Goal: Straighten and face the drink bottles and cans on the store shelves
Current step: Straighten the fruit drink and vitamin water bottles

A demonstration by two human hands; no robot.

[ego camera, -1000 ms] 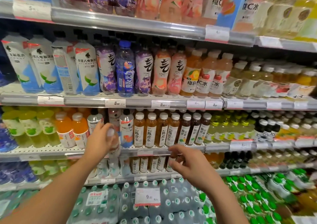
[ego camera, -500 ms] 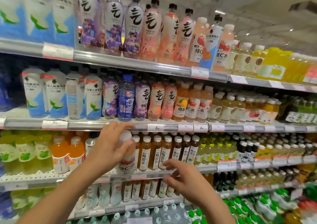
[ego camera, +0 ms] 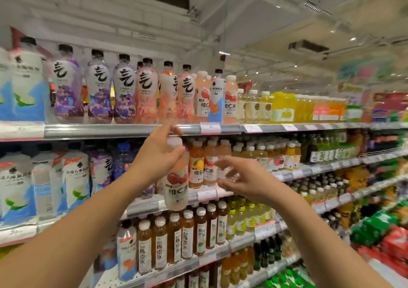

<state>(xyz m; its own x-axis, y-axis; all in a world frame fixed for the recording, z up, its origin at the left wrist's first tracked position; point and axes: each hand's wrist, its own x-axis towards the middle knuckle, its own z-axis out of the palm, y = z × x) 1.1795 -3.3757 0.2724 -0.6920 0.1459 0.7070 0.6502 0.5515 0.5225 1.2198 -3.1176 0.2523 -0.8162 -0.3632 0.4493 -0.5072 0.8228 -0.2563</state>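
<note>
The pale pink bottle (ego camera: 176, 177) has come up a whole shelf level in the last second. A second ago the left hand (ego camera: 154, 159) gripped it low, in front of the shelf of brown tea bottles (ego camera: 174, 241); now it hangs in the air in front of the shelf above, with its white cap just under the rail of the top shelf (ego camera: 123, 131). The view has tilted up as well, so the ceiling now shows. This suggests the bottle was out of place below and is being carried to the row of matching pink bottles (ego camera: 209, 162).

The left fingers are wrapped round the bottle's neck and shoulder. The right hand (ego camera: 245, 181) holds nothing, its fingers spread and loosely bent, reaching towards the matching bottles just right of the carried one, probably to make room.

The bottle's long axis is close to upright, cap up and base down, leaning slightly. Its printed label faces the person.
</note>
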